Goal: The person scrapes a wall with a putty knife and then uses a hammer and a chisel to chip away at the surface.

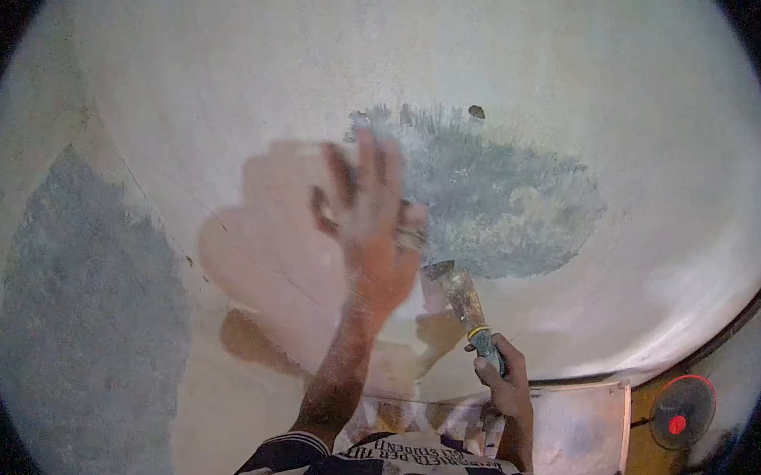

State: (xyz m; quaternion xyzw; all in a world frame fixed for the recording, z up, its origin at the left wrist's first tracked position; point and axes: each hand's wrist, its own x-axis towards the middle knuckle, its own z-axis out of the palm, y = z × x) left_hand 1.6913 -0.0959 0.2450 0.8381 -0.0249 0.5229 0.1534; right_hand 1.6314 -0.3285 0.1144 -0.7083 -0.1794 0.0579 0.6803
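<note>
My right hand (510, 373) is closed around the handle of a putty knife (465, 302), its worn, stained blade tilted up toward the wall. The blade's tip overlaps the lower edge of a grey patch (505, 202) on the pale wall. My left hand (377, 216) is raised in front of the wall at the left end of that patch. Its fingers are spread and blurred by motion, and their dark shadows fall just to the left.
Another large grey patch (96, 325) covers the wall at the left. A small dark hole (476, 112) shows above the middle patch. At the lower right are a whitish panel (578, 428) and a fan with a red rim (682, 413).
</note>
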